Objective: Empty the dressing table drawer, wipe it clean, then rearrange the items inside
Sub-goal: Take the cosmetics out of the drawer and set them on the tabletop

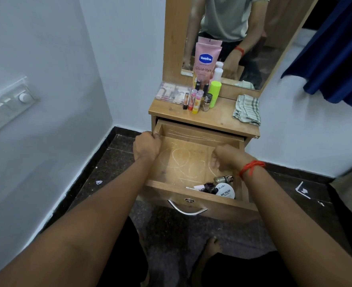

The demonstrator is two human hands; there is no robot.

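- Dressing-table drawer [177,168] of pale wood, with a curved metal handle [186,209], stands pulled well out; its floor is mostly bare, scribbled with chalky marks.
- Left hand [147,147] grips the drawer's left wall near the back; right hand [228,157] hovers over the drawer's right side, fingers curled and blurred; whether it holds anything I cannot tell.
- In the drawer's front right corner lie a white round tub of nail polish pads [225,190], dark nail polish bottles [209,187] and a gold bottle [222,179]; emptying looks nearly done.
- Risk: a hard tug could pull the drawer out of its slot; the glass bottles might roll and knock together.
- Above the drawer, on the wooden tabletop [218,119], crowd a pink Vaseline tube [206,61], a lime-green cylinder [214,93], lip balm sticks [193,100] and a clear plastic case [171,93]; a jolt may topple them.
- Checked cloth [247,109] lies above the drawer's right side; nothing blocks the reach to it.
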